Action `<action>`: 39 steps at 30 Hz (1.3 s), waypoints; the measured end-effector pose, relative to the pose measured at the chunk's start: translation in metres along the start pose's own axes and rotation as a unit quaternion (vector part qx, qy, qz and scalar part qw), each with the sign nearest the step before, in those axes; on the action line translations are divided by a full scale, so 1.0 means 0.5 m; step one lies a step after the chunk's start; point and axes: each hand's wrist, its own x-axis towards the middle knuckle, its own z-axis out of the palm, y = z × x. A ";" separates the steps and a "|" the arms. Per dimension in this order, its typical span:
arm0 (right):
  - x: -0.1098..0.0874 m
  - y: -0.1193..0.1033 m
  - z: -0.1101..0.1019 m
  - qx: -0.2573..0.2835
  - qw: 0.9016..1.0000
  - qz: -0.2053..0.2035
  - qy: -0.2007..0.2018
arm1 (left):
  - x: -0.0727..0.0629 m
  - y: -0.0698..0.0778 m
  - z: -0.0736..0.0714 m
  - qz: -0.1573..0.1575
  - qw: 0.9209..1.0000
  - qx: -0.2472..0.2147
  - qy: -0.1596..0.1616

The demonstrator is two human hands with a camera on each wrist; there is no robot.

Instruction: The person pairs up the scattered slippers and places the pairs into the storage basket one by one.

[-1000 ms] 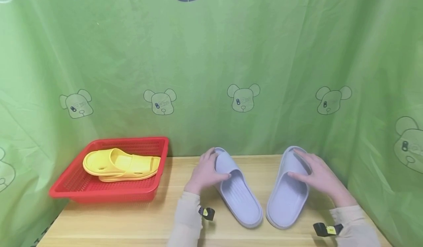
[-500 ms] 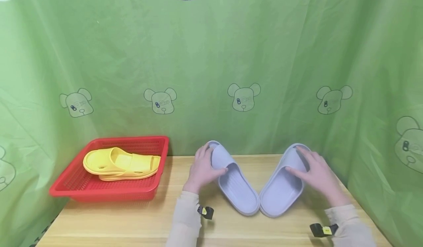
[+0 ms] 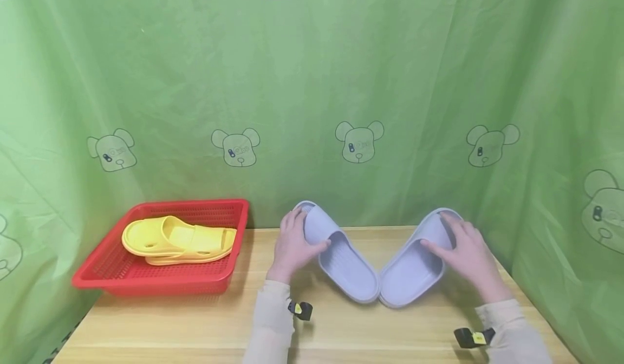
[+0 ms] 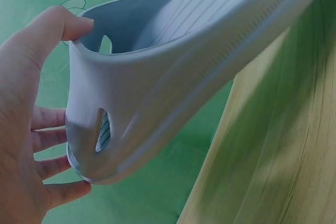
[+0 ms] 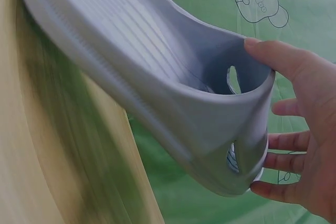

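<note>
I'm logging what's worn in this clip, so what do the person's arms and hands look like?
The pale cream, wrinkled fabric left sleeve and matching right sleeve reach the wrists. A small, black, boxy device with a yellow label shows at each wrist. The left hand and right hand wear no gloves.

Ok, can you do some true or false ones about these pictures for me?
1. The yellow slippers lie in the red basket. True.
2. The left hand holds a yellow slipper. False: it holds a pale purple slipper.
3. The right hand is empty. False: it holds the other pale purple slipper.
4. The two pale purple slippers are closer at the heels than at the toes. True.
5. The green curtain has animal faces on it. True.
</note>
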 end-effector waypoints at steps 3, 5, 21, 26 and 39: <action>0.000 -0.002 0.001 0.005 1.000 0.005 0.011 | 0.002 -0.003 -0.001 -0.002 1.000 -0.003 0.013; 0.000 -0.003 0.002 0.009 1.000 0.010 0.020 | 0.003 -0.005 -0.003 -0.006 1.000 -0.005 0.023; -0.005 -0.012 0.021 0.028 0.995 0.082 0.055 | 0.007 -0.013 -0.009 -0.076 0.991 -0.023 0.110; -0.005 -0.018 0.023 0.024 0.994 0.098 0.048 | 0.007 -0.013 -0.010 -0.107 0.986 -0.031 0.128; -0.009 -0.032 0.036 0.006 0.992 0.123 0.041 | 0.004 0.013 0.003 -0.134 0.976 -0.031 0.167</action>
